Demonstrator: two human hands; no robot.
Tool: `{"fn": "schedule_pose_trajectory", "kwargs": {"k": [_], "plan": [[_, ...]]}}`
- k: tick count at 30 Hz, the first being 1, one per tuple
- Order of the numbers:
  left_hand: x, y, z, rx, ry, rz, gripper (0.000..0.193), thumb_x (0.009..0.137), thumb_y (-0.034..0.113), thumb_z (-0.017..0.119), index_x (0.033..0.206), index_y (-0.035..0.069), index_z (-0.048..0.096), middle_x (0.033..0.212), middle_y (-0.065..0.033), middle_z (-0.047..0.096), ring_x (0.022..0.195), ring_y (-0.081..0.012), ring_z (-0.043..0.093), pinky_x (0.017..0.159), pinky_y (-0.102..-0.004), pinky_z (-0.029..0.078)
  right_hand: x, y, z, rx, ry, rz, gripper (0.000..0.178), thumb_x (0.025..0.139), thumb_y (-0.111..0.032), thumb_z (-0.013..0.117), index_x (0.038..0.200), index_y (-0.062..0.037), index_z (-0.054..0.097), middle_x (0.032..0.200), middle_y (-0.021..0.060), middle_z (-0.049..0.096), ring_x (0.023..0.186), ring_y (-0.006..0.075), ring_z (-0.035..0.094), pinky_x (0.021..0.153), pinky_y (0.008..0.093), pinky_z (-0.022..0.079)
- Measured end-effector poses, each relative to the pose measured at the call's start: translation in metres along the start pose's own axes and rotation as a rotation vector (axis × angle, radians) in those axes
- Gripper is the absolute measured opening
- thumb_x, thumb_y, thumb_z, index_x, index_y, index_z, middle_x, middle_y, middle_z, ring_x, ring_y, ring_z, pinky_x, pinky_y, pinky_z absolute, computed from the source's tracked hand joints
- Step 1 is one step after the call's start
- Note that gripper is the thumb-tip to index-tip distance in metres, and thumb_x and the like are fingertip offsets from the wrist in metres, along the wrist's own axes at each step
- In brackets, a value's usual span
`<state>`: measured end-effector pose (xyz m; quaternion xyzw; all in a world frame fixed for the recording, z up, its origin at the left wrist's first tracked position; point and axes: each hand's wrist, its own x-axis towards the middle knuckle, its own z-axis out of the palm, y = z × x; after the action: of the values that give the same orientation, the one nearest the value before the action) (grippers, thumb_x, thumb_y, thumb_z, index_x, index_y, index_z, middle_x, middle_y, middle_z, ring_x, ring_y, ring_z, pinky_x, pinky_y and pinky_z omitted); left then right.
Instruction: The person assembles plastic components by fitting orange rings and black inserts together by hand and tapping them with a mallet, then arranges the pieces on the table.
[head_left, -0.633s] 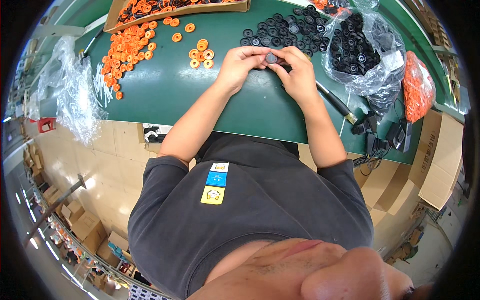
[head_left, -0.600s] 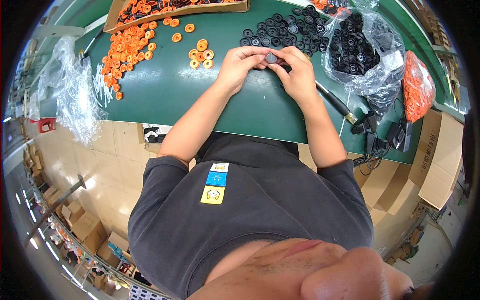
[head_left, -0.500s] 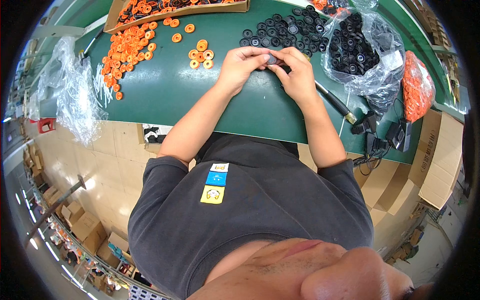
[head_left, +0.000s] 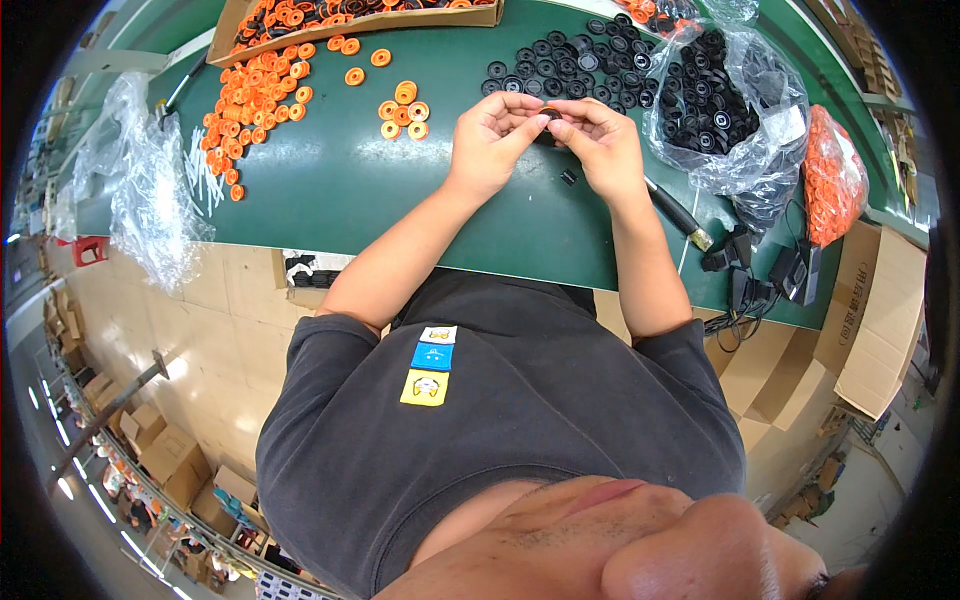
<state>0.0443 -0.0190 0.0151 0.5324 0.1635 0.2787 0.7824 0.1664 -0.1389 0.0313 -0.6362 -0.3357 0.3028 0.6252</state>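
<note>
My left hand (head_left: 490,142) and my right hand (head_left: 607,148) meet over the table, thumbs and fingertips pinched together on a small dark round disc (head_left: 549,113). A trace of orange shows at its upper edge, and the fingers cover most of it. Just below the hands lies a small black piece (head_left: 568,177). Beyond my right hand spread many loose black discs (head_left: 570,65). Left of my left hand sits a small cluster of orange rings (head_left: 403,111), one raised above the others.
A heap of orange rings (head_left: 255,95) lies at left, below a cardboard tray (head_left: 370,22). Clear plastic (head_left: 150,170) hangs over the left edge. At right are a bag of black discs (head_left: 710,95), an orange bag (head_left: 835,180), a black-handled tool (head_left: 678,212) and black adapters (head_left: 750,270).
Both hands have shifted slightly right. The held disc showed a greyish face before and now looks dark with orange at its edge. The small black piece on the table now shows.
</note>
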Motion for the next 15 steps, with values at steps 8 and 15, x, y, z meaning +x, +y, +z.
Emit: {"fn": "schedule_pose_trajectory", "kwargs": {"k": [8, 15], "plan": [[0.0045, -0.0057, -0.0031, -0.064, -0.002, -0.106, 0.017, 0.092, 0.001, 0.068, 0.108, -0.004, 0.065, 0.098, -0.0090, 0.071, 0.089, -0.0140, 0.067, 0.084, -0.0271, 0.055, 0.0037, -0.0038, -0.0020, 0.081, -0.021, 0.131, 0.021, 0.090, -0.005, 0.072, 0.110, 0.0024, 0.070, 0.091, 0.0064, 0.072, 0.077, 0.0098, 0.065, 0.069, 0.0237, 0.054], [0.0096, -0.0057, -0.0046, -0.050, -0.010, -0.125, 0.016, 0.092, 0.002, 0.068, 0.106, -0.003, 0.065, 0.094, -0.0087, 0.071, 0.085, -0.0136, 0.067, 0.080, -0.0265, 0.055, 0.0023, -0.0057, 0.0014, 0.028, 0.007, 0.112, 0.023, 0.090, -0.004, 0.071, 0.111, 0.0042, 0.069, 0.092, 0.0065, 0.071, 0.079, 0.0100, 0.066, 0.071, 0.0230, 0.055]]}}
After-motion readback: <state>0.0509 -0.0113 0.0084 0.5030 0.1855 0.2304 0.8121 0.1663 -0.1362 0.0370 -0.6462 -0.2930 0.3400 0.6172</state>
